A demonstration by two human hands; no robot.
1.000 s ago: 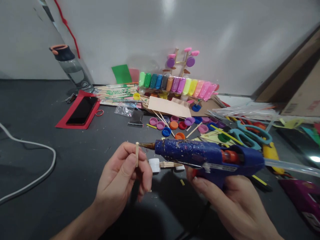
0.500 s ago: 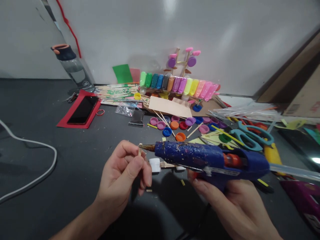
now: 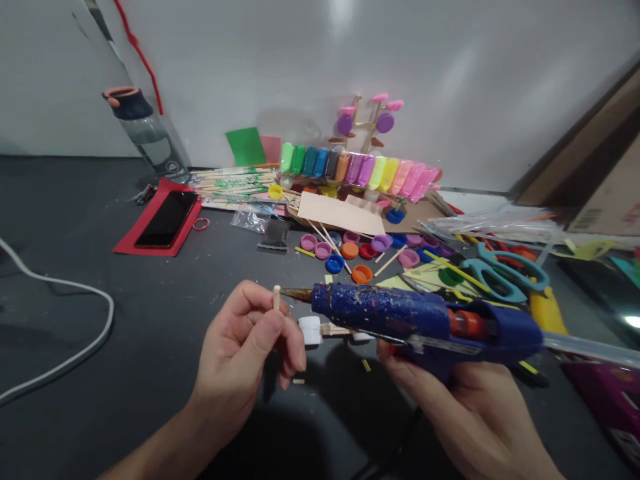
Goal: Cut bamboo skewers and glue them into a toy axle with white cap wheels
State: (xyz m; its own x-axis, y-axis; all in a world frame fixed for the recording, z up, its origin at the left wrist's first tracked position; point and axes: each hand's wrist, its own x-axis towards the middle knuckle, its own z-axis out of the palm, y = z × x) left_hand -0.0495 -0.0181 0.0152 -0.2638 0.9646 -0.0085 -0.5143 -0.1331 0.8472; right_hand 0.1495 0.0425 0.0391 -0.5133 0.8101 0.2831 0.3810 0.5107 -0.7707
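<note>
Between the thumb and fingers of my left hand a short wooden stick stands upright. My right hand is wrapped round the handle of a blue glue gun, with a clear glue stick running out of its back end. The gun's metal nozzle points left and is close beside the top of the wooden stick. Below the barrel, on the dark table, lies a piece with white caps and wooden sticks, partly covered by the gun.
Colourful bottle caps lie behind the gun, with teal scissors to the right. Farther back are a row of clay packs and a cardboard piece. A phone, a water bottle and a white cable are at the left.
The wooden stick has shifted slightly left and the glue gun slightly right, so the nozzle has drawn back a little from the stick's top. Both hands keep their grip.
</note>
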